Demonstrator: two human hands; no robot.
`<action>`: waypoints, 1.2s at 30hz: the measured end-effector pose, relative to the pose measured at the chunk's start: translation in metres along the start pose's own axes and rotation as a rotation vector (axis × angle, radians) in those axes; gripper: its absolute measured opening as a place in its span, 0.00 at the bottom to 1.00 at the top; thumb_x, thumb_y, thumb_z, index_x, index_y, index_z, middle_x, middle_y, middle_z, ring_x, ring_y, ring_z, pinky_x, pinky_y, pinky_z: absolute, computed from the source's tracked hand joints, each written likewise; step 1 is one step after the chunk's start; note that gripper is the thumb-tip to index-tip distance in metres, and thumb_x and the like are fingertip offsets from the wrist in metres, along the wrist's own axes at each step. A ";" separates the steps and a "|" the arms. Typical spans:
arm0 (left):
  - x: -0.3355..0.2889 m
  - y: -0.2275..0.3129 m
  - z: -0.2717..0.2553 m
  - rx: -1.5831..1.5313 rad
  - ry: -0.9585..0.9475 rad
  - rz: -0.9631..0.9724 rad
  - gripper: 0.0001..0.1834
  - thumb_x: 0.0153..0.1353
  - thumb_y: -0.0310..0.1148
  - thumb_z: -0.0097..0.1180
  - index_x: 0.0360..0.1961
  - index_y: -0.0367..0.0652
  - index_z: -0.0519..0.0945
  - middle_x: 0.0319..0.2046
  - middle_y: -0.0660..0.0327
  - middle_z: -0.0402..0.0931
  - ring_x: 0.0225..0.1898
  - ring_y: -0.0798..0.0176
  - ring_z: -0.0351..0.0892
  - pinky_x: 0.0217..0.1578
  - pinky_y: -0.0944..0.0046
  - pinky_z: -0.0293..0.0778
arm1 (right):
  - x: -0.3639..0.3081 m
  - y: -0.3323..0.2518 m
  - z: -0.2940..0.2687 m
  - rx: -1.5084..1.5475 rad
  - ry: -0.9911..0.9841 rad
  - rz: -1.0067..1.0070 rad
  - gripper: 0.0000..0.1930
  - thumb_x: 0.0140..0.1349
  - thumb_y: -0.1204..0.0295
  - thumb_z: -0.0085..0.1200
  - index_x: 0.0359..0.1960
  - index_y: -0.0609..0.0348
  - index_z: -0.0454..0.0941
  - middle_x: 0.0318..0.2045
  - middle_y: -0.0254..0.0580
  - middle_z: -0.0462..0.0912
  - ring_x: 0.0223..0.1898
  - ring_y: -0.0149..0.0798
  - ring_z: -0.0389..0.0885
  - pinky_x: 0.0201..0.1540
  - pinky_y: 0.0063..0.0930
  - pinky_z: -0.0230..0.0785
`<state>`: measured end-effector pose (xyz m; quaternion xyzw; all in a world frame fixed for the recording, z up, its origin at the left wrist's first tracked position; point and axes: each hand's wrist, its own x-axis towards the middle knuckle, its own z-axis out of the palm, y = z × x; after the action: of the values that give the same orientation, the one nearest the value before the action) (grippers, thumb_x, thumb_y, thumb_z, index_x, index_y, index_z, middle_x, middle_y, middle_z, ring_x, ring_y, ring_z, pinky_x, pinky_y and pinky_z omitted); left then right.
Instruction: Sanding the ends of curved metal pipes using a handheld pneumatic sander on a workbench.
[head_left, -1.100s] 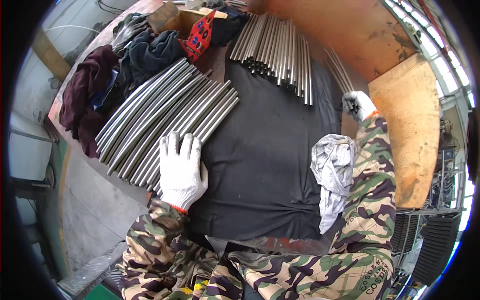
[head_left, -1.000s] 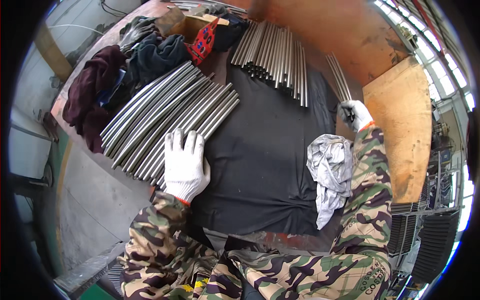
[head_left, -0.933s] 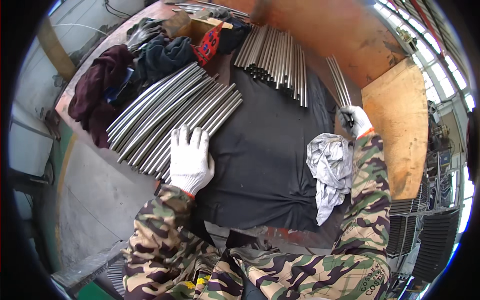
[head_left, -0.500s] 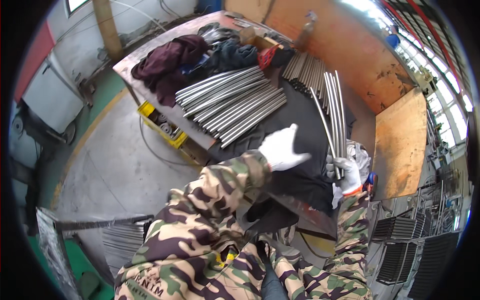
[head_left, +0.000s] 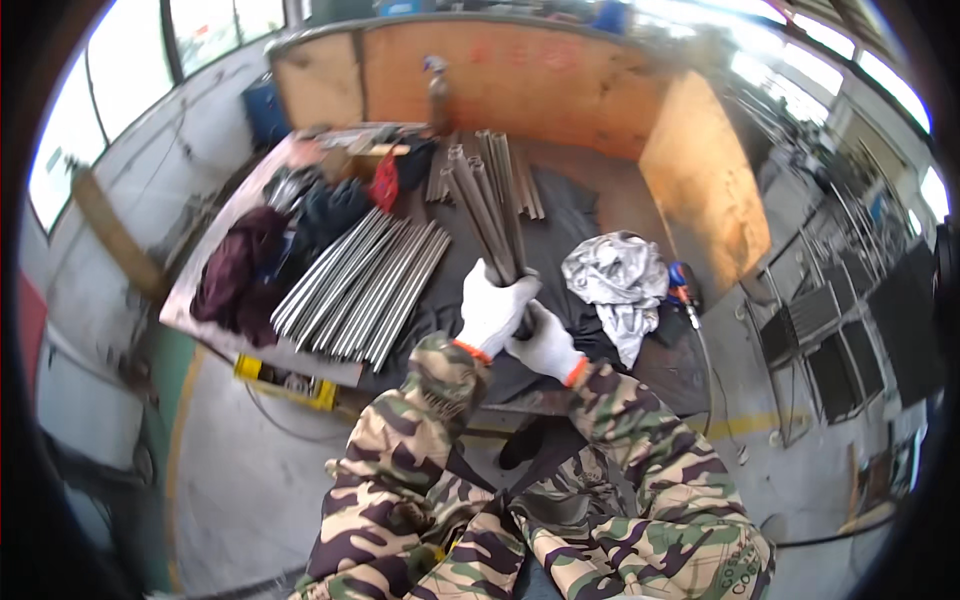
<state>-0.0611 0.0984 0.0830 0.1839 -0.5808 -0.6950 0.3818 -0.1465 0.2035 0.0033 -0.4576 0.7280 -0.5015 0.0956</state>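
A small bundle of metal tubes stands tilted up over the table, its open ends pointing away from me. My left hand, in a white glove with an orange cuff, is wrapped round the bundle near its lower end. Just below and to the right, my right hand, gloved alike, also closes on it; its fingers are partly hidden behind the tubes. To the left lies a broad row of shiny tubes on dark cloth. Beyond the bundle, more tubes lie farther back on the table.
A crumpled silvery cloth lies at right, beside a blue and orange power tool. Maroon cloth heaps at left. A spray bottle stands by the orange boards behind. A yellow bin hangs below the table's left front edge.
My left hand, open and empty before, has come over and gripped the tubes. The bundle has moved left to the middle and tilted up. My view has turned and lifted.
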 end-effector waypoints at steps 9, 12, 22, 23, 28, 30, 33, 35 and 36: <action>-0.001 0.002 -0.011 0.174 0.047 0.166 0.13 0.58 0.19 0.67 0.43 0.38 0.80 0.33 0.64 0.82 0.34 0.69 0.82 0.38 0.68 0.79 | -0.004 -0.018 0.029 -0.207 -0.075 0.135 0.23 0.55 0.60 0.67 0.51 0.55 0.77 0.43 0.50 0.86 0.48 0.58 0.85 0.54 0.49 0.77; 0.023 -0.017 -0.021 0.211 0.020 0.175 0.11 0.56 0.21 0.68 0.40 0.38 0.81 0.33 0.63 0.83 0.34 0.68 0.83 0.39 0.65 0.79 | -0.006 -0.019 -0.003 -0.206 0.030 -0.087 0.25 0.54 0.61 0.67 0.53 0.55 0.77 0.45 0.50 0.85 0.50 0.57 0.83 0.56 0.47 0.77; 0.013 -0.003 -0.020 -0.030 -0.076 0.211 0.14 0.53 0.09 0.59 0.40 0.36 0.79 0.33 0.58 0.81 0.37 0.62 0.84 0.47 0.60 0.82 | 0.039 0.055 -0.176 -1.187 -0.020 0.190 0.51 0.49 0.54 0.70 0.78 0.34 0.59 0.75 0.53 0.59 0.73 0.66 0.61 0.71 0.60 0.62; 0.013 -0.004 -0.018 -0.013 -0.095 0.189 0.14 0.54 0.09 0.58 0.40 0.36 0.79 0.33 0.57 0.81 0.37 0.62 0.84 0.48 0.60 0.82 | 0.043 0.067 -0.187 -1.066 -0.176 0.289 0.49 0.50 0.57 0.68 0.77 0.32 0.60 0.75 0.56 0.60 0.69 0.67 0.69 0.68 0.61 0.66; 0.007 -0.010 -0.029 -0.003 -0.111 0.198 0.15 0.54 0.09 0.57 0.40 0.36 0.78 0.34 0.56 0.81 0.39 0.60 0.85 0.49 0.59 0.82 | 0.081 0.098 -0.196 -0.916 0.041 0.151 0.19 0.51 0.69 0.61 0.47 0.52 0.87 0.42 0.56 0.88 0.44 0.59 0.89 0.49 0.48 0.82; 0.008 -0.011 -0.028 0.026 -0.106 0.195 0.15 0.54 0.08 0.57 0.40 0.36 0.78 0.34 0.57 0.81 0.39 0.60 0.85 0.48 0.60 0.82 | 0.105 0.069 -0.230 -0.864 0.213 0.299 0.14 0.54 0.71 0.60 0.44 0.46 0.86 0.42 0.56 0.88 0.46 0.61 0.87 0.52 0.46 0.81; 0.004 -0.005 -0.027 0.011 -0.108 0.205 0.15 0.53 0.08 0.57 0.39 0.37 0.78 0.35 0.58 0.81 0.38 0.62 0.85 0.47 0.62 0.82 | 0.149 0.072 -0.275 -0.819 0.436 0.127 0.19 0.58 0.67 0.59 0.52 0.39 0.84 0.52 0.55 0.82 0.55 0.59 0.83 0.57 0.46 0.77; 0.003 -0.007 -0.035 0.048 -0.067 0.192 0.14 0.54 0.09 0.58 0.39 0.37 0.78 0.35 0.59 0.81 0.38 0.63 0.84 0.46 0.63 0.81 | 0.160 0.065 -0.280 -0.996 0.307 0.261 0.26 0.59 0.64 0.60 0.62 0.42 0.78 0.59 0.54 0.78 0.58 0.61 0.80 0.60 0.52 0.75; 0.004 -0.010 -0.034 0.053 -0.068 0.183 0.14 0.54 0.09 0.58 0.38 0.38 0.79 0.34 0.59 0.80 0.37 0.65 0.83 0.45 0.64 0.80 | 0.155 0.058 -0.284 -1.136 0.262 0.324 0.28 0.59 0.63 0.59 0.64 0.44 0.76 0.60 0.53 0.77 0.58 0.61 0.80 0.59 0.54 0.75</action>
<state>-0.0434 0.0734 0.0652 0.1165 -0.6259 -0.6474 0.4189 -0.4368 0.2718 0.1412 -0.2546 0.9481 -0.0654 -0.1791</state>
